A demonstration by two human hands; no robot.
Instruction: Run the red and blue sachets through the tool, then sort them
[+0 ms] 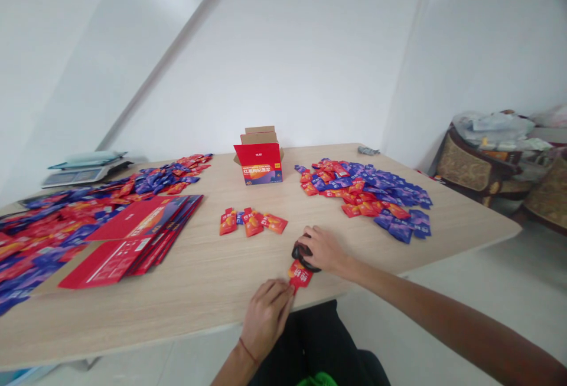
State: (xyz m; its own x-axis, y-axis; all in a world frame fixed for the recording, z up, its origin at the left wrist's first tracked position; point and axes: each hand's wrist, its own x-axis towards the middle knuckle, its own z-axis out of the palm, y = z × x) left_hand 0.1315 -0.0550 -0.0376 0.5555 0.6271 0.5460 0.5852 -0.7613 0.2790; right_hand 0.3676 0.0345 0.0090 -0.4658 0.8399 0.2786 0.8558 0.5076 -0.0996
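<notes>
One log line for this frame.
left hand: at packet near end | right hand: gripping black tool at packet far end | box: upright, flaps up | cartons: stacked flat, left

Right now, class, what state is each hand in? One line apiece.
Left hand: at the near end of a red packet; pinching or only touching, cannot tell.
Right hand: closed around a dark object at the packet's far end.
</notes>
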